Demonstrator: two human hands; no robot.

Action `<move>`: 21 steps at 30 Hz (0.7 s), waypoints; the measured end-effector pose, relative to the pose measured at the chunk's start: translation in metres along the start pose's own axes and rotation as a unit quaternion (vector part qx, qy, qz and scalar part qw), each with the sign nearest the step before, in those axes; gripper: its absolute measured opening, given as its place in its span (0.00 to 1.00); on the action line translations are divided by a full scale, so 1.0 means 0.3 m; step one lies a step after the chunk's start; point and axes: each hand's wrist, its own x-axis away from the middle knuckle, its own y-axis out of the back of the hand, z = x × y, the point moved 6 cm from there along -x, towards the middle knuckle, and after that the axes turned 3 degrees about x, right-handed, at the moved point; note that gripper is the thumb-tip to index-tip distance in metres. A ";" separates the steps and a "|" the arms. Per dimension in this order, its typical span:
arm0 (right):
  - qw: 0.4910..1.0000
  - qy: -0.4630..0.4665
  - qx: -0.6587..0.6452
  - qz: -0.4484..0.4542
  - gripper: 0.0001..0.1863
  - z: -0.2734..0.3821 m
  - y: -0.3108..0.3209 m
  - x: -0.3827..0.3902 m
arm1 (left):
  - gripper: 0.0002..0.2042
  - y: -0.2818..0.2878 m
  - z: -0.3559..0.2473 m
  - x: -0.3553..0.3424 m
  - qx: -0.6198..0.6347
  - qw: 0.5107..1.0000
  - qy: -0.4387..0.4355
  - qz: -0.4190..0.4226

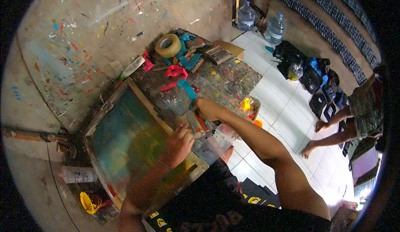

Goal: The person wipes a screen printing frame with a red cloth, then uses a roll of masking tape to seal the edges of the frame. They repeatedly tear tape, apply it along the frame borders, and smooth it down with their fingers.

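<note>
My right hand (pixel 207 108) is closed over the paint-marked table, its fingers around the lower end of a teal strip (pixel 188 89). Just below it lies a flat wooden block (pixel 194 122) with a red-stained edge, which looks like a squeegee. My left hand (pixel 182 140) has its fingers curled at the near end of this block; how firmly they hold it is hard to make out. Under my left forearm is a wood-framed printing screen (pixel 121 128) with green and yellow stained mesh. A crumpled red strip (pixel 176 71) lies beyond the teal one.
A tape roll (pixel 168 45), a white bottle (pixel 133 67) and wooden blocks (pixel 217 55) sit at the table's back. A paint tray (pixel 254 114) stands at its right edge. Water jugs (pixel 274 28) and dark bags (pixel 310 80) are on the tiles, near another person's legs (pixel 333 134).
</note>
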 end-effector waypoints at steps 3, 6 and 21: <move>0.999 0.028 -0.016 0.012 0.07 0.071 0.053 0.125 | 0.15 -0.003 0.002 0.005 0.010 1.000 0.026 -0.003; 0.999 0.049 -0.011 -0.004 0.09 0.195 0.109 0.275 | 0.14 -0.009 -0.004 0.011 0.029 0.999 0.014 0.001; 0.984 0.020 -0.018 -0.176 0.12 0.097 0.450 0.121 | 0.15 0.066 0.000 -0.013 0.071 0.993 0.072 -0.058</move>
